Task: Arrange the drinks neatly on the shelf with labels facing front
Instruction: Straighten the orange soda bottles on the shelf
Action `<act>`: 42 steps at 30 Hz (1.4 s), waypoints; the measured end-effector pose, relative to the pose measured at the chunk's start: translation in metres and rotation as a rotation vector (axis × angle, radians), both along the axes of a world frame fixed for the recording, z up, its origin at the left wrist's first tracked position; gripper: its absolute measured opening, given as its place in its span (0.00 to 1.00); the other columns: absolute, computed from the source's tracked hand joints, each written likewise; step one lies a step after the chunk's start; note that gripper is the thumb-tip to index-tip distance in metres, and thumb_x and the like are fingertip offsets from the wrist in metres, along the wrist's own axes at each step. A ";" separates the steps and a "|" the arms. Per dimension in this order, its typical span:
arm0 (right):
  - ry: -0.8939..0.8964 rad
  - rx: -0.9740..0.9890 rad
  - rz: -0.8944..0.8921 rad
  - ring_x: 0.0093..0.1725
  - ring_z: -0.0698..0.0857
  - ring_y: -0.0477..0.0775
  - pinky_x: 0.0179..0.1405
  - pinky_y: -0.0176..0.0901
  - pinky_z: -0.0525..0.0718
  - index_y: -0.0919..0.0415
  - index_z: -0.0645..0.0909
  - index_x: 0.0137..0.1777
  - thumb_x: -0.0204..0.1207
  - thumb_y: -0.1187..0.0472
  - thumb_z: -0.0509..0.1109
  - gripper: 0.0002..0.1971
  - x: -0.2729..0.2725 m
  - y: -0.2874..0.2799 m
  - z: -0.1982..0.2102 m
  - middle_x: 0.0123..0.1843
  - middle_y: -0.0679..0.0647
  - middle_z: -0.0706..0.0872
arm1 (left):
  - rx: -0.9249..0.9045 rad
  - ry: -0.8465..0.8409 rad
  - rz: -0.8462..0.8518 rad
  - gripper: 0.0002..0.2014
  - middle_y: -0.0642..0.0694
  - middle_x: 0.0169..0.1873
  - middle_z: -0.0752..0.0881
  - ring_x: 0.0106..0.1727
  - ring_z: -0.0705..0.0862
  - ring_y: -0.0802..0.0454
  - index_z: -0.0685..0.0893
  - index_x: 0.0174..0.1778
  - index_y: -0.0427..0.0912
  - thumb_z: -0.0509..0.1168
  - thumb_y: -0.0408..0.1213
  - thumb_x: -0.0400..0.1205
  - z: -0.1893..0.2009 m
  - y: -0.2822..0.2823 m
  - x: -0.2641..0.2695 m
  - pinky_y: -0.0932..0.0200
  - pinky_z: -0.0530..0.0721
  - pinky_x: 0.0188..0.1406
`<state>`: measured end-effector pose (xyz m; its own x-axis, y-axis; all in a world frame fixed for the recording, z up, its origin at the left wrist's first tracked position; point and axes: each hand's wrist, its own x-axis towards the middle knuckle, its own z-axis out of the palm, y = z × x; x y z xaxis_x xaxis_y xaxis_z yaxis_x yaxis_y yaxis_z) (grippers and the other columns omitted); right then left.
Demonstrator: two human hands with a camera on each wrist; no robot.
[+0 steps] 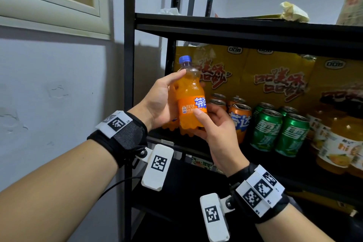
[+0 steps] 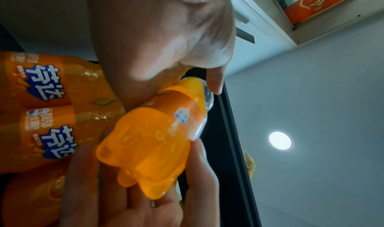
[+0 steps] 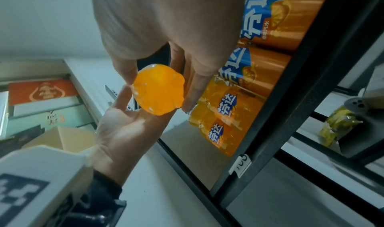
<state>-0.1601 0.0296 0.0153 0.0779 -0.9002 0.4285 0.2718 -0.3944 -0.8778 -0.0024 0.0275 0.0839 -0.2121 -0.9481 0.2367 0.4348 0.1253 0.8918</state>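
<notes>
An orange soda bottle (image 1: 190, 98) with a blue cap (image 1: 185, 59) is held upright in front of the black shelf (image 1: 235, 23), off its board. It is gripped by both hands: the left hand (image 1: 161, 100) is curled round its upper body with the thumb at the shoulder, and the right hand (image 1: 216, 124) is curled round its base. Orange cans (image 1: 238, 118) and green cans (image 1: 279, 129) are stood on the shelf just beside it, with yellow cartons (image 1: 275, 76) behind.

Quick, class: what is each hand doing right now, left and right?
Left hand: grips the upper part of the orange soda bottle.
Right hand: grips the same bottle near its base.
</notes>
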 end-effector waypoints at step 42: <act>0.050 0.077 0.049 0.59 0.93 0.52 0.60 0.60 0.92 0.56 0.79 0.72 0.70 0.50 0.83 0.31 0.013 -0.010 0.007 0.62 0.53 0.92 | -0.103 -0.118 0.140 0.20 0.32 0.64 0.87 0.62 0.87 0.36 0.80 0.76 0.41 0.63 0.44 0.89 0.007 -0.007 0.002 0.36 0.85 0.69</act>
